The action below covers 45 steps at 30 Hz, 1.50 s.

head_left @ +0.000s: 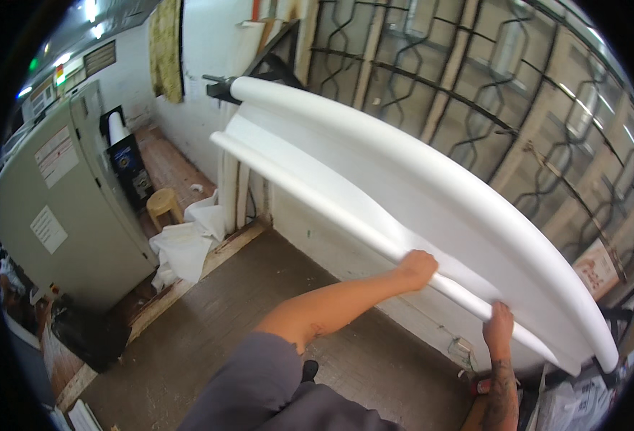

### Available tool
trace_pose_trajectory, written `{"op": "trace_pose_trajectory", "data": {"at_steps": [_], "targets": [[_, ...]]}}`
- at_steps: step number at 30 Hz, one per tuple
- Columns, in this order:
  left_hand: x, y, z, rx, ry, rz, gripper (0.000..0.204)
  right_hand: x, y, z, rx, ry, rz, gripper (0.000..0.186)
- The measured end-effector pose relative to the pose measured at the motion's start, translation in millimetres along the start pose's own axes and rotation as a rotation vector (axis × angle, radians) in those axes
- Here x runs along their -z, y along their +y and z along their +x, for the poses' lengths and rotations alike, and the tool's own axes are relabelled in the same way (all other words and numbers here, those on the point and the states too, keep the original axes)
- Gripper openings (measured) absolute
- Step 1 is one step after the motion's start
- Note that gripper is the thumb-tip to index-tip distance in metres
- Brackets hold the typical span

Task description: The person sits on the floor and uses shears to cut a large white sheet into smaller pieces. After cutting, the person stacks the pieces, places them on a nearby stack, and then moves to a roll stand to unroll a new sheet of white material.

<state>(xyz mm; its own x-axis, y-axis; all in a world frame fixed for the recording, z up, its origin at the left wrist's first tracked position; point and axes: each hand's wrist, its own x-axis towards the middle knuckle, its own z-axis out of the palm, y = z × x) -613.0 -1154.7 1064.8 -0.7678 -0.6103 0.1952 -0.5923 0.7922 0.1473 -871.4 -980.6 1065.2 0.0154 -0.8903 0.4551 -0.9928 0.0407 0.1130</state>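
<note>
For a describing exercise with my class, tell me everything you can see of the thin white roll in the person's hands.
The thin white roll is a long, smooth, narrow tube shape; it could be paper, fabric or plastic. It slants from upper left to lower right in the picture, below a larger white roll, with white sheeting between them. The left hand grips it near its middle, the right hand nearer its right end.

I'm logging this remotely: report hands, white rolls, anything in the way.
Left hand and right hand closed on lower white roll. White sheet hanging between it and upper roll. Plastic bag near right forearm. No obstruction seen at hands.
</note>
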Motion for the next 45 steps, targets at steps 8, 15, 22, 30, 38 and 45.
{"op": "trace_pose_trajectory", "data": {"at_steps": [8, 15, 22, 30, 38, 45], "targets": [[33.5, 32.2, -75.5, 0.041, -0.403, 0.101, 0.034, 50.3, -7.0, -69.7, 0.062, -0.424, 0.092, 0.029], [-51.4, 106.4, -278.1, -0.146, 0.435, 0.299, 0.021, 32.0, -49.4, -183.0, 0.074, -0.997, 0.374, 0.038], [-135.9, 141.0, -421.0, 0.036, -0.144, -0.050, 0.008, 32.5, -168.6, -403.7, 0.124, -0.476, 0.136, 0.028], [-146.3, 178.7, -606.9, -0.022, -0.410, -0.091, 0.017, 47.9, -267.3, -565.8, -0.020, -0.871, 0.380, 0.026], [-119.0, 213.2, -774.0, -0.076, -0.719, -0.198, 0.014, 162.8, -383.9, -697.3, -0.187, -1.093, 0.449, 0.030], [-129.0, 230.4, -836.2, -0.136, -0.883, -0.179, 0.021, 182.1, -420.0, -745.7, -0.104, -1.138, 0.504, 0.021]]}}
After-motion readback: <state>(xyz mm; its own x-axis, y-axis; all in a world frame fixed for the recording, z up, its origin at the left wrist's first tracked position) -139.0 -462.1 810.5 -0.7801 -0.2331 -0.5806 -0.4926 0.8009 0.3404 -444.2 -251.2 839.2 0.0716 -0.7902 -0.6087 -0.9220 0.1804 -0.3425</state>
